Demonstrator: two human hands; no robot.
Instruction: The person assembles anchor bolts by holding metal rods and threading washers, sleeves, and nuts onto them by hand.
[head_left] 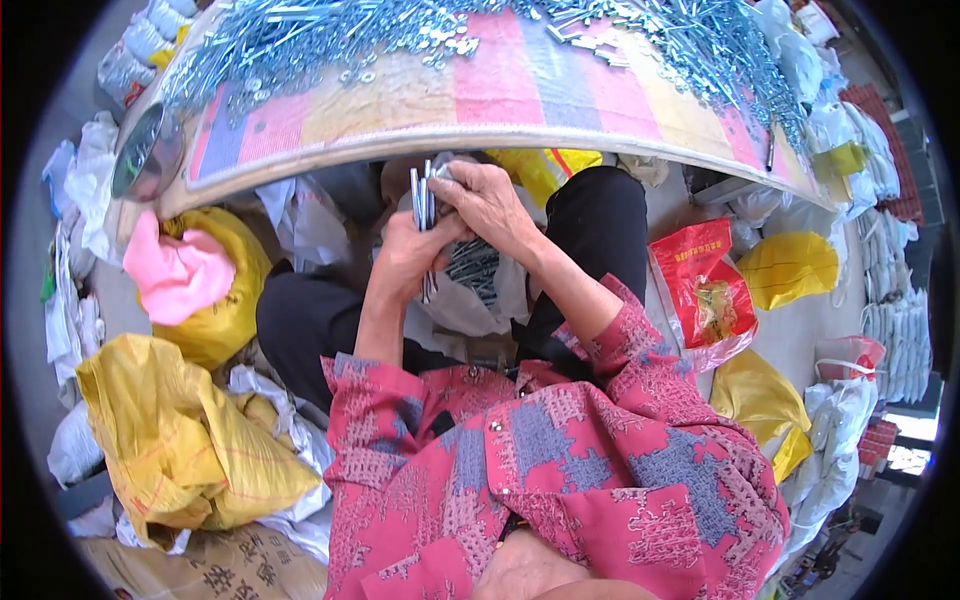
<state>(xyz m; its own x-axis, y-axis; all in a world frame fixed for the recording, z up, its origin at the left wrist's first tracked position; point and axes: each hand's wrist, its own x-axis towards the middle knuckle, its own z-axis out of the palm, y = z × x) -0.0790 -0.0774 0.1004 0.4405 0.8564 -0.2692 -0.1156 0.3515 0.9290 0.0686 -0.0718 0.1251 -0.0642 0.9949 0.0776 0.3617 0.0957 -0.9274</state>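
My left hand (412,245) is closed around a small bundle of long, silvery bolts (424,200) standing roughly upright. My right hand (488,205) is bent over the same bundle, fingers curled against its upper part, so both hands touch it. The lower ends stick out beneath my left hand. Under the hands, between my knees, an open white bag (455,308) contains many similar bolts (472,268). Ahead, a heap of loose bolts (290,45) covers the far part of the table, with small washers (365,76) scattered along its near side.
The striped tabletop (500,85) has a curved front edge just beyond my hands. A metal bowl (148,152) sits at its left end. Yellow sacks (185,440) and a pink cloth (178,265) lie left; a red package (705,285) and stacked white bags (895,330) are right.
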